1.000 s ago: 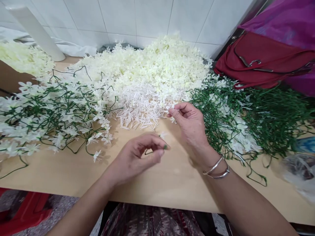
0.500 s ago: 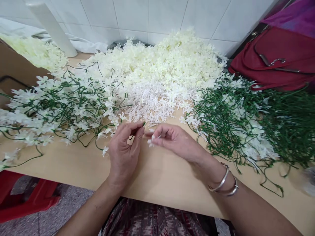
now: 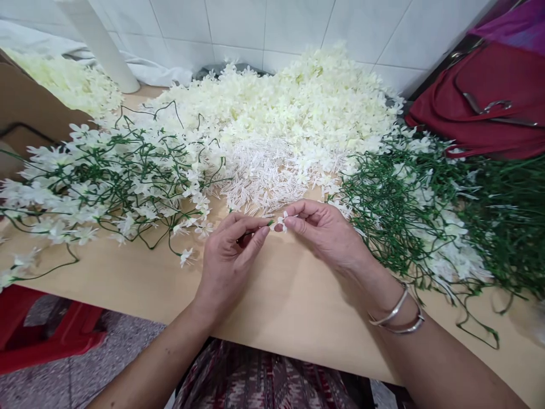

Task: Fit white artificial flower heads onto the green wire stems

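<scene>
Between thumb and index finger, my left hand [image 3: 232, 255] pinches a green artificial stem [image 3: 269, 222], its tip pointing right; the rest of it is hidden in the hand. Facing it, my right hand [image 3: 327, 233] grips a small white artificial flower [image 3: 284, 220] by its fingertips. Stem tip and flower are very close together; whether they touch I cannot tell. Just beyond the hands lies a heap of thin white stamens [image 3: 266, 182]. White flowers on green stems [image 3: 128, 182] are piled to the left.
Cream blossoms [image 3: 272, 108] are heaped against the tiled wall [image 3: 293, 25]. Green stems [image 3: 378, 210] spread over the right side of the table [image 3: 272, 307]. A red bag [image 3: 494, 96] sits at the back right, a cardboard box [image 3: 38, 96] at the left. Below stands a red stool [image 3: 80, 329].
My right hand has brought the white flower up to the stem tip. My left hand has shifted right, with more of the green tip showing. The view has moved slightly.
</scene>
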`<state>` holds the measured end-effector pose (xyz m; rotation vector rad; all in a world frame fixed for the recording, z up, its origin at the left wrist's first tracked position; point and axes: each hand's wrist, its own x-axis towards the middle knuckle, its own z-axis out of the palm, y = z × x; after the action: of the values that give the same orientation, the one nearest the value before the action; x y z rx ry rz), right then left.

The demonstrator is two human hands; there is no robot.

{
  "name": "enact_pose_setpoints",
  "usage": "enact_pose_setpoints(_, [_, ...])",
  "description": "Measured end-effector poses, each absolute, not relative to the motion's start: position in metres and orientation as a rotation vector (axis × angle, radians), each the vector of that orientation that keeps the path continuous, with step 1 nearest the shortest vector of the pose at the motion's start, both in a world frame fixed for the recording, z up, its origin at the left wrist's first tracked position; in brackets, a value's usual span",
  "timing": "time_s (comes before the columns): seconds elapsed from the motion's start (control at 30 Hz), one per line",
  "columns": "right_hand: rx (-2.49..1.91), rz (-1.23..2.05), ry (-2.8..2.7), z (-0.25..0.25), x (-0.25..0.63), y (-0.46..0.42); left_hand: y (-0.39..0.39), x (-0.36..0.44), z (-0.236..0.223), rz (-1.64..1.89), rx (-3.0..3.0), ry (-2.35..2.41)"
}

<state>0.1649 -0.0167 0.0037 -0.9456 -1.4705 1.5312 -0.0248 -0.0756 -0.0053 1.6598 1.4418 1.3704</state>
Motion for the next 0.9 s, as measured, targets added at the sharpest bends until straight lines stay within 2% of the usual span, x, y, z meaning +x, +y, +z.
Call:
enact_pose_setpoints(0.37, [-0.832, 1.771, -1.248, -0.0006, 0.1631, -0.0156, -0.0759, -0.0249, -0.0038, 1.332, 1.704, 1.379])
enact_pose_setpoints(0.9, [-0.914, 1.605, -1.426, -0.0033, 0.1571, -0.0204, -0.0729, -0.0277, -0.0078, 1.312, 1.789, 1.378])
